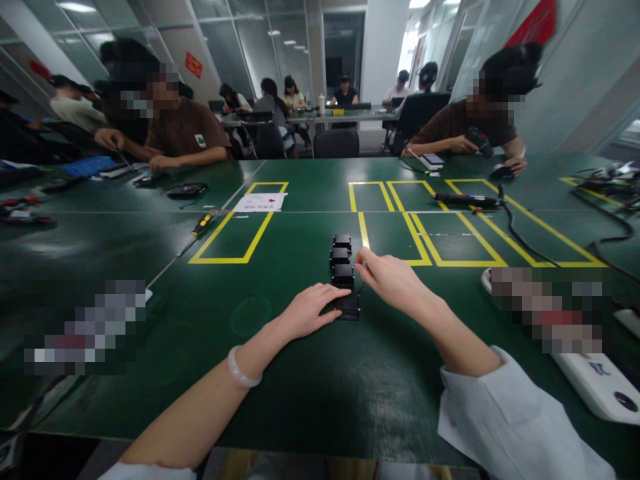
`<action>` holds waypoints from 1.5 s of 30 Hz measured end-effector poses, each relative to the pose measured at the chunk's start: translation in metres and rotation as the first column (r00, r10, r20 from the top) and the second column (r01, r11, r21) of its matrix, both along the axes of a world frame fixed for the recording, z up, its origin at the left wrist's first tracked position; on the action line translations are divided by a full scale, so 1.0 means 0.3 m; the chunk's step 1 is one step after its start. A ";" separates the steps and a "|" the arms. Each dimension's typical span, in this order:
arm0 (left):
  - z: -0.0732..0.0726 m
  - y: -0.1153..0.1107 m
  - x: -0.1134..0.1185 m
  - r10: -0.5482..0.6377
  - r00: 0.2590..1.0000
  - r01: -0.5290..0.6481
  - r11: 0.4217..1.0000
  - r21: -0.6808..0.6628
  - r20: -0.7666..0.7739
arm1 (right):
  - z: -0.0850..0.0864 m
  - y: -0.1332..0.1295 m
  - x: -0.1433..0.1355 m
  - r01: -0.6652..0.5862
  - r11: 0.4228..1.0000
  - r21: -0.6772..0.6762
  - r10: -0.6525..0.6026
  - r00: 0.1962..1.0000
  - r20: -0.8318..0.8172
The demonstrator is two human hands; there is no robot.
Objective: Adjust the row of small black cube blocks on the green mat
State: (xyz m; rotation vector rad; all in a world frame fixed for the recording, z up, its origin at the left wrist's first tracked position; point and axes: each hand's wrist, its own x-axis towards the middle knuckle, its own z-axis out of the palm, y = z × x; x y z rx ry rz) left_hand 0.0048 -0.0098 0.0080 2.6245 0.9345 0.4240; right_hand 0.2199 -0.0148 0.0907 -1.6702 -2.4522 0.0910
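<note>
A short row of black block-like parts point(342, 272) stands on the green table in front of me. My left hand point(317, 305) grips the nearest black block point(349, 308), fingers over its top and thumb along its left side. To the right of the row, my right hand point(380, 270) is closed in a pinch. From its fingers a thin dark rod-like tool point(361, 291) reaches down toward the nearest block's right edge. Whether its tip touches the block cannot be made out, and the tool's upper end is hidden in the fingers.
Yellow tape outlines point(250, 257) mark the green table point(280, 407). A yellow-black screwdriver point(202, 225) and white paper point(261, 202) lie left. A corded black tool point(467, 200) lies right. White power strips point(595, 383) flank me. Two people work across the table.
</note>
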 end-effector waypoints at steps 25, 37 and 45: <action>-0.005 0.001 0.000 -0.004 1.000 0.004 1.000 -0.004 0.011 | -0.003 0.003 0.000 -0.015 1.000 -0.003 0.015 1.000 -0.025; -0.007 0.001 -0.002 0.002 1.000 -0.002 1.000 -0.002 0.015 | 0.002 -0.002 0.001 -0.026 1.000 0.000 0.026 0.999 -0.036; -0.001 -0.001 0.001 0.003 1.000 -0.003 1.000 -0.006 0.002 | 0.003 -0.003 -0.001 -0.039 0.999 -0.018 0.037 0.996 -0.085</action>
